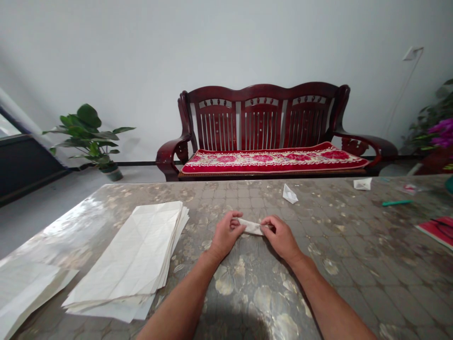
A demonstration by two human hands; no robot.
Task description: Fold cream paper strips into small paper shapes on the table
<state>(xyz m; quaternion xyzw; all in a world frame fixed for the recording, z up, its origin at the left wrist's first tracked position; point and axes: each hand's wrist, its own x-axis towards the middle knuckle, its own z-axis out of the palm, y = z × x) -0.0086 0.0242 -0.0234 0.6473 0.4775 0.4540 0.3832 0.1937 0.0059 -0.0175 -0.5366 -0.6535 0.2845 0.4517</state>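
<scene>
My left hand (226,234) and my right hand (279,238) pinch the two ends of a small folded strip of white paper (252,227) above the middle of the table. The strip's ends are hidden inside my fingers. To the left of my hands lies a tall stack of creased white paper sheets (129,252). A small folded paper piece (290,194) sits beyond my hands, near the table's far edge.
The table has a glossy patterned cover (339,264). More white paper (26,295) lies at the front left corner. At the far right are a green pen (397,203), a white paper scrap (363,183) and a red booklet (437,231). A wooden bench (262,127) stands behind the table.
</scene>
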